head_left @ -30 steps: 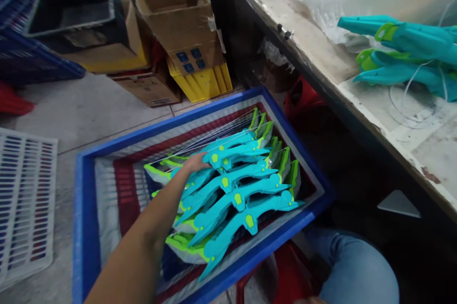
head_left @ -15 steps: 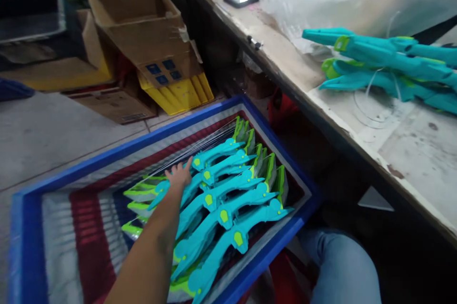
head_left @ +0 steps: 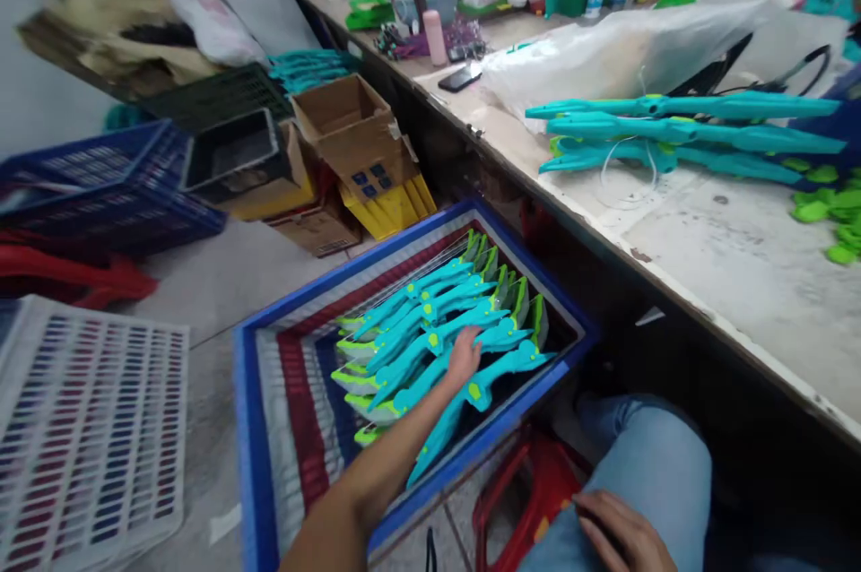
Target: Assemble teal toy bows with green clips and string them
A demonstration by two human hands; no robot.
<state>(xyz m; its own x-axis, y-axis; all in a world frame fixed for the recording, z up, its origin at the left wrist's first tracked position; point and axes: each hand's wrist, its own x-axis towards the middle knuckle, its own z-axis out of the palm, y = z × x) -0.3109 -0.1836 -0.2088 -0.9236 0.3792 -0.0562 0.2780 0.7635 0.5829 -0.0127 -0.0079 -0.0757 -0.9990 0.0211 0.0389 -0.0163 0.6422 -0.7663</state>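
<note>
My left hand (head_left: 464, 359) reaches into a blue-rimmed crate (head_left: 296, 307) with a striped lining. Its fingers are closed around the middle of one teal toy bow (head_left: 430, 379), near the front of a row. Several more teal toy bows (head_left: 437, 341) lie side by side behind it, with lime-green tips and thin strings. In front, closest to me, another toy bow (head_left: 479, 394) lies along the crate's near side. My right hand (head_left: 622, 532) rests on my jeans-covered leg, its fingers stretched out and holding nothing; part of it is cut off by the frame's lower edge.
A worktable (head_left: 726, 249) runs along the right, bearing stacked teal bows (head_left: 673, 131), lime-green pieces (head_left: 834, 209), plastic sheeting (head_left: 605, 43) and a phone (head_left: 461, 77). Cardboard boxes (head_left: 350, 119), a white crate (head_left: 100, 429) and a red stool (head_left: 531, 500) stand around.
My left hand has shifted from the rear bows to one nearer the front, and its fingers have closed. The view has swung left and up, and my right hand has come into sight.
</note>
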